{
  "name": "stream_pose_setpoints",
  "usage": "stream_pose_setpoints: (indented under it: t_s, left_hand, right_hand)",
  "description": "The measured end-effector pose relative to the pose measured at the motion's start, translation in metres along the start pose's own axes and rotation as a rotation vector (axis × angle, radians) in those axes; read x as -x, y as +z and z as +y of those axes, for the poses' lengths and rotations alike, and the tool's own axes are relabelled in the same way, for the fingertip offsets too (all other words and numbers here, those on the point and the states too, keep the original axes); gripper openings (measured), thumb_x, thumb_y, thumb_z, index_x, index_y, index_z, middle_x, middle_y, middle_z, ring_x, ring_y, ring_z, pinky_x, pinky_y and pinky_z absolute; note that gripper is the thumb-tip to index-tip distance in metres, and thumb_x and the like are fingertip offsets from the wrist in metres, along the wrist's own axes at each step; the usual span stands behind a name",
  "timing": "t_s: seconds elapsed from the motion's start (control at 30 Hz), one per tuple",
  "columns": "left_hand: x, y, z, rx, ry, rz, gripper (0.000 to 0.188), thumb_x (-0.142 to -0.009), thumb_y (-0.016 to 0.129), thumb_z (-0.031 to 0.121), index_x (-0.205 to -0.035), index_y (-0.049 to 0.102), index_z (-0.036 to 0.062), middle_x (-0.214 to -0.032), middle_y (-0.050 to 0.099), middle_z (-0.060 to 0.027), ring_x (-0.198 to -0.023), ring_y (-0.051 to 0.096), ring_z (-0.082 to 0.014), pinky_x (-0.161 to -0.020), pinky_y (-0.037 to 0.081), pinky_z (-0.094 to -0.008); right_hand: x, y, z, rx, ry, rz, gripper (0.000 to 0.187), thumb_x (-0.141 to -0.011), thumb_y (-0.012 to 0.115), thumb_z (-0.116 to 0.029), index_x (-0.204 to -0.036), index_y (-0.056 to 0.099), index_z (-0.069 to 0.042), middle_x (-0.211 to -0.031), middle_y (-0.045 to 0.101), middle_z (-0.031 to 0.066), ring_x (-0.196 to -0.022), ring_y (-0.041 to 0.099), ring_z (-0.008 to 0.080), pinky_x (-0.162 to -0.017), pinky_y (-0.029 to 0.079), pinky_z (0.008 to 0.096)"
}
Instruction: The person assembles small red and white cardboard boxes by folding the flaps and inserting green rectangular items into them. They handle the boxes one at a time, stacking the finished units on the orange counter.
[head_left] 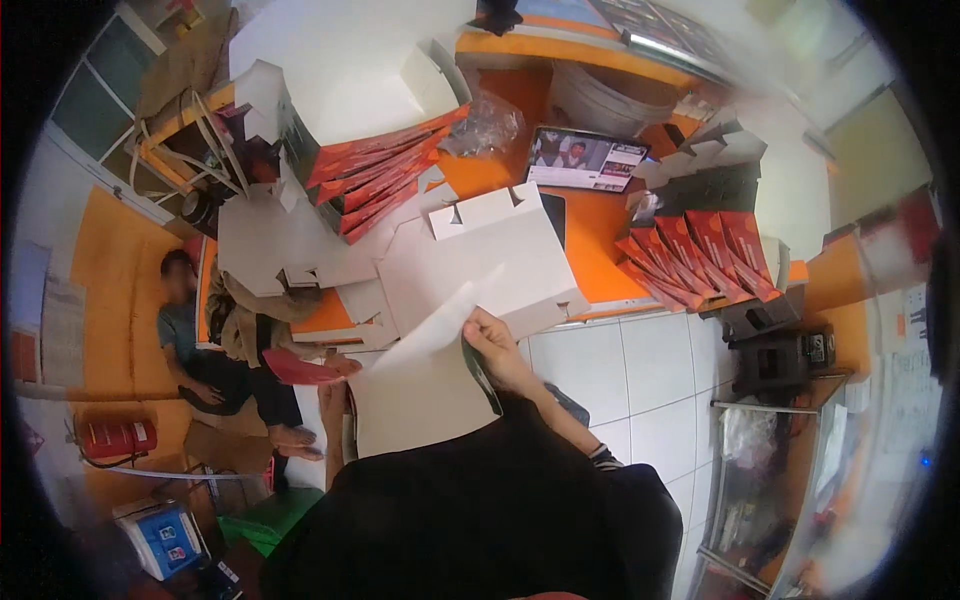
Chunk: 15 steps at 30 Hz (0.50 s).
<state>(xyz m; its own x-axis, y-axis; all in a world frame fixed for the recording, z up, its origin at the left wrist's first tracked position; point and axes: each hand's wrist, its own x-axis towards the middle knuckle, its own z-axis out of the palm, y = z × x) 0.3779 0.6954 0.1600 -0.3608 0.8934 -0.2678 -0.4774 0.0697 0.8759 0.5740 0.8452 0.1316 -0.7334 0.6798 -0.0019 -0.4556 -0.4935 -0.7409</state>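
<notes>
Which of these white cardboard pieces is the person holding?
The raised, curved cardboard piece pinched in the right hand; the others rest on the orange table.

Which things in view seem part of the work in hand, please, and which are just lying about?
Likely part: white carton held by left hand and right hand; white cardboard; red-fronted cartons.

Apparently just about: lit tablet, clear plastic, fire extinguisher.
</notes>
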Motion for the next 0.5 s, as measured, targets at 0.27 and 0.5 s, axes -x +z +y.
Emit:
stream_pose_setpoints:
  t_s: [0.27,0.5]
  left_hand:
    - [0.022,-0.002,0.022,-0.098,0.049,0.037,0.078,-0.074,0.065,0.027,-0.135,0.025,0.0013,-0.127,0.042,-0.0146,-0.108,0.048,-0.0238,-0.088,0.041,-0.0333]
    - [0.018,-0.025,0.049,-0.103,0.172,0.467,0.092,-0.071,0.064,0.010,-0.142,0.006,0.0062,-0.137,0.028,-0.0166,-0.121,0.035,-0.0286,-0.099,0.029,-0.0369]
  right_hand:
    - [0.009,0.013,-0.016,0.271,-0.066,0.116,0.016,-0.094,0.046,-0.019,-0.098,0.049,-0.004,-0.078,0.048,-0.0037,-0.071,0.043,0.0029,-0.065,0.036,0.0184]
    - [0.014,-0.057,-0.044,1.882,-0.112,0.075,0.074,-0.071,0.067,-0.016,-0.136,0.032,-0.019,-0.141,0.028,0.0123,-0.129,0.028,0.0313,-0.100,0.027,0.0486]
